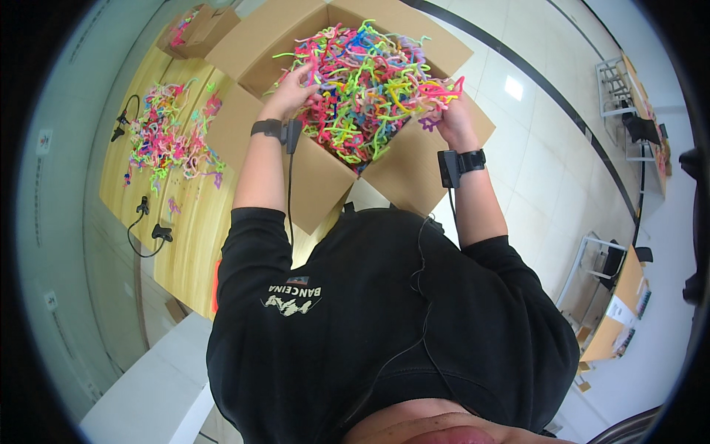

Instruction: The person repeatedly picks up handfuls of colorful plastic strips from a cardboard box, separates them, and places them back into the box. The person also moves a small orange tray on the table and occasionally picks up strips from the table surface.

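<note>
A large open cardboard box in front of me is heaped with thin, bendy, bright-coloured strands, tangled together. My left hand reaches over the box's left side, its fingers curled at the edge of the heap around a pink and purple strand. At the right side my right hand is closed on a small bunch of pink, yellow and purple strands, lifted beside the heap. Some of its fingers are hidden behind the bunch. Each wrist wears a black strap with a small device.
Left of the box, a wooden table bears a loose pile of similar strands and black cables with clips. A smaller cardboard box stands at its far end. Desks and chairs line the right side.
</note>
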